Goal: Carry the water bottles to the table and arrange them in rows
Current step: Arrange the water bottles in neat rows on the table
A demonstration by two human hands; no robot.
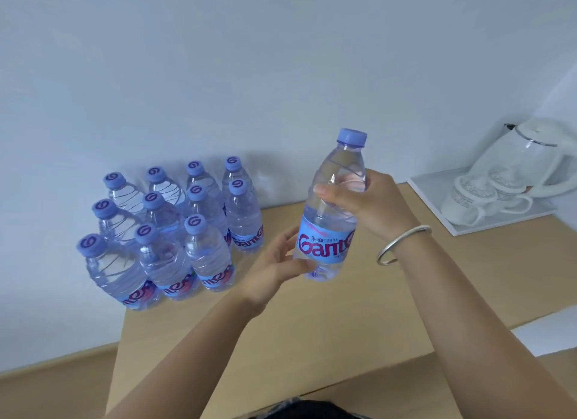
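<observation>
At centre frame the right hand [371, 206] grips a water bottle [334, 212] round its upper body, held above the counter [312, 318]; the left hand [274, 262] pinches its base. Set down carelessly, it could topple the eleven standing bottles [168, 228] at left.

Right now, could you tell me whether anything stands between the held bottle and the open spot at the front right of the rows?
Nothing visible does. The held bottle is in both hands above bare table; the gap beside the front row is open.
</observation>
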